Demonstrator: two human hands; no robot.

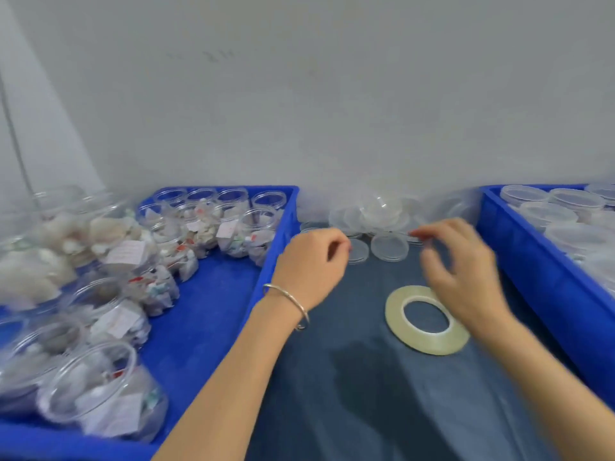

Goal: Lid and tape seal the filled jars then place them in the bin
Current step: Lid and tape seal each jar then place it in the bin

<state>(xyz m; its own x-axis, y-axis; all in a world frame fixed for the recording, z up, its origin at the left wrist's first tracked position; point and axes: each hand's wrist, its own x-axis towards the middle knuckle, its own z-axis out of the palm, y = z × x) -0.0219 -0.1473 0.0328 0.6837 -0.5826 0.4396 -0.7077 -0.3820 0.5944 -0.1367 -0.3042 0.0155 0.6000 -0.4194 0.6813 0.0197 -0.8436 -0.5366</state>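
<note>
My left hand [309, 264], a thin bangle on its wrist, hovers over the dark table with fingers curled and thumb and forefinger pinched together. My right hand [466, 271] is level with it to the right, also pinching with thumb and forefinger, its other fingers loose. Between the two pinches a thin clear tape strip seems stretched, blurred and barely visible. The tape roll [394, 314] lies flat on the table under my right hand. Filled open jars [126, 387] crowd the left blue bin [283, 227]. Loose clear lids [379, 214] are piled at the wall.
A second blue bin [532, 254] on the right holds several lidded clear jars [575, 199]. The dark table surface [349, 377] runs between the two bins, and a pale wall closes off the back.
</note>
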